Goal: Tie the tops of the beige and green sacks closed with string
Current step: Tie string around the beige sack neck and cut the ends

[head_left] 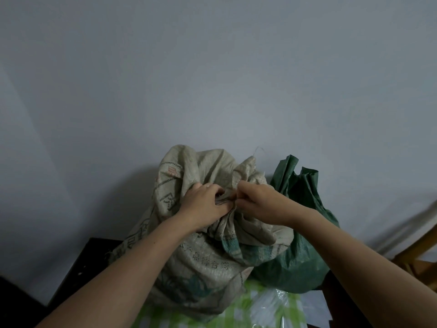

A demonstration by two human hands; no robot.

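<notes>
Clenching the bunched top of the beige sack (203, 259) with left hand (205, 202) and right hand (261, 200), right beside the green sack (301, 256).

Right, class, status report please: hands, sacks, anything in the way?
Left hand and right hand both gripping gathered neck of beige sack. Green sack beside it, top untied. Nothing blocking the hands.
</notes>
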